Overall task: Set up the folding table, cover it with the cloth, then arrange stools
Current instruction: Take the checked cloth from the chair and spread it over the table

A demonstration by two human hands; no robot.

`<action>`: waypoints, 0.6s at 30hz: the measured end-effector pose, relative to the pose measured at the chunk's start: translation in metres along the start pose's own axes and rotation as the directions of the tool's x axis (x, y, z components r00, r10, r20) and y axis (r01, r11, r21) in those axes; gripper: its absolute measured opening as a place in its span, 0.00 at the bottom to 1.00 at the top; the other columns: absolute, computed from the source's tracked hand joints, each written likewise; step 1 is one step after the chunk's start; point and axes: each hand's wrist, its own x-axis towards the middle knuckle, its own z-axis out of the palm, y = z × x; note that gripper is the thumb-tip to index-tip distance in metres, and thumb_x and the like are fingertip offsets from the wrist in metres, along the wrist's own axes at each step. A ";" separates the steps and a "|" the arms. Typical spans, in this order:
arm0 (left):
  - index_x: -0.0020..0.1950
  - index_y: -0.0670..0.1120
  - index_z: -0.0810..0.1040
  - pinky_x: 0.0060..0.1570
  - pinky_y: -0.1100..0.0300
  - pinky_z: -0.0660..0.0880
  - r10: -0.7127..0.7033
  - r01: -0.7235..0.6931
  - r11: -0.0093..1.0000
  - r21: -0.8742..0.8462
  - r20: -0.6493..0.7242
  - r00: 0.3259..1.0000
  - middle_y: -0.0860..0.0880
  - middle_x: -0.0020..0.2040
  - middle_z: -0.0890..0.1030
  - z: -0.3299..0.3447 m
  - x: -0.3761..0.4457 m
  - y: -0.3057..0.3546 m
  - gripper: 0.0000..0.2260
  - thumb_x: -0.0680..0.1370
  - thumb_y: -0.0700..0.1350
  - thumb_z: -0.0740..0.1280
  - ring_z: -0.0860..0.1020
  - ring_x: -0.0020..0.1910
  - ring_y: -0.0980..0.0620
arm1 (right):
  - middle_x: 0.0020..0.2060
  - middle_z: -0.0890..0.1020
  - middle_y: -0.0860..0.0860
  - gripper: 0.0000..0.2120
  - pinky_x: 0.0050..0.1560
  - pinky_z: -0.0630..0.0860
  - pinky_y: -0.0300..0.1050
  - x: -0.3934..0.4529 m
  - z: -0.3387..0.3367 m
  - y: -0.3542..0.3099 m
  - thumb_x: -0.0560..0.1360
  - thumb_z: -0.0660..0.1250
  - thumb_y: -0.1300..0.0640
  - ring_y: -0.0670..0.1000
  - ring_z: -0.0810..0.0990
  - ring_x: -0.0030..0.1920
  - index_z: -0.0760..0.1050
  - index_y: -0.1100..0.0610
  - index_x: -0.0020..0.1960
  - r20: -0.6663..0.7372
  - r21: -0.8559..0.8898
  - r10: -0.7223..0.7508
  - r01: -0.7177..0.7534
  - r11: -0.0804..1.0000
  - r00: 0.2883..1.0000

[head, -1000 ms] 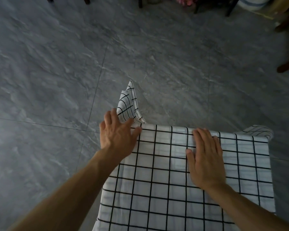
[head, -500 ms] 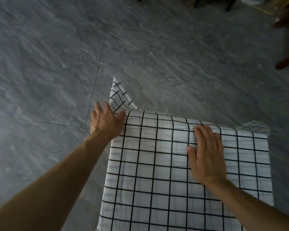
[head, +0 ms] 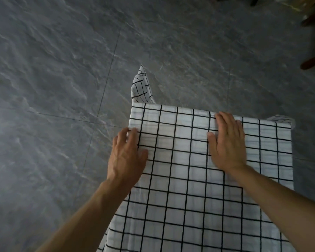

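**Mia:** What is lying on top there?

**Ben:** A white cloth (head: 189, 179) with black lines that make squares. It is covering the worktop, so the worktop itself is hiding under it.

**Mia:** Where are the hands?

**Ben:** Both are lying on the cloth. The left hand (head: 125, 157) is sitting at the left edge. Its fingers (head: 133, 135) are bending a little and spreading, and they are touching the cloth right by the edge. I cannot tell if they are pinching it or only pressing.

**Mia:** And the other one?

**Ben:** The right hand (head: 227, 142) is lying flat near the far edge, more to the right. Its fingers are straight and close together, pressing down on the cloth. It is not holding anything.

**Mia:** Is the cloth lying smooth?

**Ben:** Mostly, yes. At the far left corner a pointy bit of cloth (head: 141, 86) is hanging past the edge over the floor. At the far right corner a small fold (head: 284, 119) is bunching up and drooping over the side.

**Mia:** What is under it all?

**Ben:** A grey floor (head: 62, 79) with big stone tiles and thin lines between them. At the top right some dark wooden legs (head: 313, 60) are standing, well apart from the cloth. They are too cut off to say what they belong to.
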 end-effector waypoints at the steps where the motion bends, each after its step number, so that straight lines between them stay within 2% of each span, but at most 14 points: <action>1: 0.72 0.50 0.64 0.57 0.59 0.69 0.006 -0.006 1.000 -0.006 -0.002 1.000 0.48 0.71 0.65 0.000 -0.004 -0.004 0.27 0.75 0.48 0.70 0.65 0.68 0.47 | 0.75 0.61 0.56 0.27 0.77 0.50 0.58 0.000 0.000 0.001 0.81 0.51 0.48 0.55 0.57 0.77 0.57 0.60 0.76 0.004 0.012 -0.001 0.001 1.000 1.000; 5: 0.74 0.50 0.62 0.62 0.58 0.66 -0.025 0.026 0.999 -0.044 0.018 1.000 0.48 0.70 0.66 0.000 -0.009 -0.006 0.30 0.76 0.49 0.71 0.65 0.68 0.48 | 0.78 0.57 0.56 0.30 0.77 0.49 0.59 0.001 -0.007 -0.005 0.81 0.53 0.45 0.55 0.53 0.78 0.55 0.60 0.77 0.042 0.081 0.041 -0.045 0.996 0.998; 8: 0.74 0.49 0.63 0.64 0.57 0.66 -0.050 0.051 0.997 -0.061 0.023 0.999 0.48 0.71 0.66 -0.002 -0.006 -0.004 0.30 0.76 0.48 0.71 0.65 0.68 0.48 | 0.79 0.51 0.56 0.33 0.77 0.50 0.59 -0.014 -0.023 -0.050 0.81 0.59 0.47 0.53 0.49 0.79 0.50 0.58 0.79 0.037 0.109 0.015 -0.019 0.994 0.999; 10: 0.74 0.50 0.63 0.64 0.56 0.67 -0.051 0.053 0.997 -0.058 0.030 0.998 0.48 0.71 0.66 -0.003 -0.007 -0.004 0.30 0.76 0.48 0.71 0.65 0.68 0.48 | 0.80 0.50 0.55 0.35 0.78 0.50 0.58 -0.044 -0.028 -0.096 0.80 0.60 0.45 0.53 0.46 0.79 0.49 0.57 0.80 0.121 0.123 -0.123 0.108 0.986 0.985; 12: 0.74 0.50 0.63 0.63 0.55 0.68 -0.040 0.041 0.998 -0.046 0.021 0.999 0.48 0.71 0.66 -0.003 -0.009 -0.005 0.29 0.76 0.49 0.71 0.65 0.68 0.47 | 0.80 0.47 0.55 0.37 0.77 0.48 0.60 -0.082 -0.019 -0.133 0.79 0.59 0.41 0.55 0.42 0.79 0.48 0.56 0.80 0.227 0.111 -0.272 0.252 0.961 0.935; 15: 0.73 0.50 0.65 0.61 0.57 0.67 -0.042 0.041 0.997 -0.060 -0.007 0.999 0.48 0.71 0.66 -0.001 -0.010 -0.006 0.28 0.76 0.48 0.71 0.65 0.68 0.46 | 0.79 0.39 0.56 0.47 0.76 0.46 0.65 -0.119 0.007 -0.150 0.74 0.62 0.33 0.56 0.35 0.78 0.44 0.53 0.80 0.391 0.060 -0.287 0.288 0.956 0.874; 18: 0.73 0.51 0.65 0.61 0.59 0.66 -0.015 0.013 0.996 -0.087 -0.021 1.000 0.49 0.71 0.65 0.003 -0.016 -0.012 0.28 0.76 0.48 0.71 0.64 0.68 0.47 | 0.78 0.34 0.53 0.50 0.75 0.42 0.65 -0.121 0.018 -0.144 0.71 0.62 0.29 0.55 0.31 0.77 0.40 0.51 0.80 0.451 0.074 -0.282 0.280 0.957 0.847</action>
